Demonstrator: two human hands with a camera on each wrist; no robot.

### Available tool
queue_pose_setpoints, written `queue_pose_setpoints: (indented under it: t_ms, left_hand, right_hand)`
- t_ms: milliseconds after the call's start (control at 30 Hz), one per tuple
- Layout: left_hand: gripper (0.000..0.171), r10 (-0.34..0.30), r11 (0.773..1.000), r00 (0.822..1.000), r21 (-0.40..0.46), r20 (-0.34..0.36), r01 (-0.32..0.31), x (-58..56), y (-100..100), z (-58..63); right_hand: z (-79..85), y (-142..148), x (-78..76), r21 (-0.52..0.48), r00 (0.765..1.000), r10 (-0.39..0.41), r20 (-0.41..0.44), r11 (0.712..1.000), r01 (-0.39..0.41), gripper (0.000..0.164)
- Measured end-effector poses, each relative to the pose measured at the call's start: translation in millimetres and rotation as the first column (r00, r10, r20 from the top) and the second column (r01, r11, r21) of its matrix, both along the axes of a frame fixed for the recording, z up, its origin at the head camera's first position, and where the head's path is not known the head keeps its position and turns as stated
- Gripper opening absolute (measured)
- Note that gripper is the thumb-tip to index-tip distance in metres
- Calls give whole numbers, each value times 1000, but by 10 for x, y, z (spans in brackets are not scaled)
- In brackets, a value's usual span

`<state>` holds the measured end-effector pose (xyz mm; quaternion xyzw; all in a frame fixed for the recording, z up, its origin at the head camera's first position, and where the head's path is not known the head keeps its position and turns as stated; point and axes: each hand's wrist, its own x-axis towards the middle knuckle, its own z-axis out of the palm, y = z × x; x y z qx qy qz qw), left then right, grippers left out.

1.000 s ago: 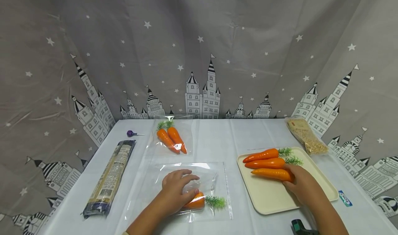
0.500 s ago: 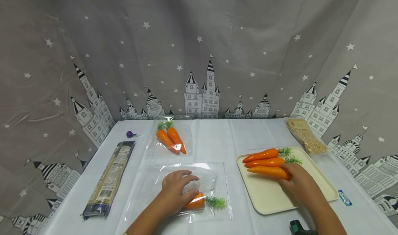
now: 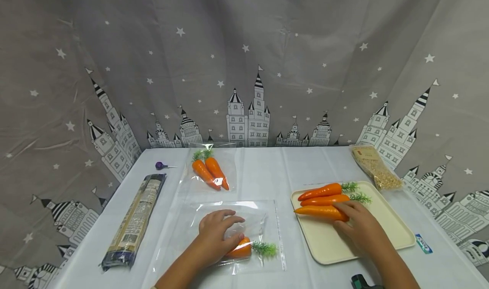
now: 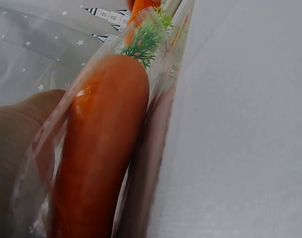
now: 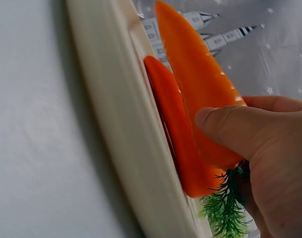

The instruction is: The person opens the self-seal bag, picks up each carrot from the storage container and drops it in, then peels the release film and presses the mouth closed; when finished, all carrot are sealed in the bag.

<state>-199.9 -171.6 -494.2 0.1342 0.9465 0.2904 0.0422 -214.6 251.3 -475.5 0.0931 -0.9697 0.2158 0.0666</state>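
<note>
With thumb and fingers, my right hand (image 3: 361, 224) pinches an orange carrot (image 3: 318, 211) near its leafy end. In the right wrist view this carrot (image 5: 193, 74) tilts up over another carrot (image 5: 173, 116) lying on the tray. Two carrots with green tops lie on the cream tray (image 3: 330, 248) behind the held one. My left hand (image 3: 215, 236) rests with spread fingers on a clear plastic bag (image 3: 267, 219). Its thumb touches a carrot (image 3: 241, 249) in that bag, whose green top points right. Close up, the bagged carrot (image 4: 104, 129) fills the left wrist view.
A second clear bag (image 3: 231, 159) at the back holds two carrots. On the left lie a long patterned package (image 3: 133, 221) and a purple lollipop (image 3: 159, 165). A bag of grain (image 3: 376, 166) is behind the tray; a small blue packet (image 3: 424, 243) sits at its right.
My right hand has moved left with the carrot, whose tip now reaches the tray's left rim. My left hand and the bag under it have stayed still.
</note>
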Motion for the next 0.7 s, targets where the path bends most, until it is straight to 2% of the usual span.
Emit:
queue_pose_setpoints:
  t_ms: [233,467,700]
  left_hand:
    - [40,7,1000,1000,-7,3,-7,2,4,-11]
    - [39,1,1000,1000,-5,-12,-1,5,1,-8]
    - [39,9,1000,1000,-11,-8,-9,1,11,-5]
  right_hand:
    - [7,-146,-13,21,998,53,-29,998,-53,54]
    - [25,-311,-42,12,994,108,-18,994,-108,47]
    - [34,-425,-22,61,991,133,-33,990,-131,50]
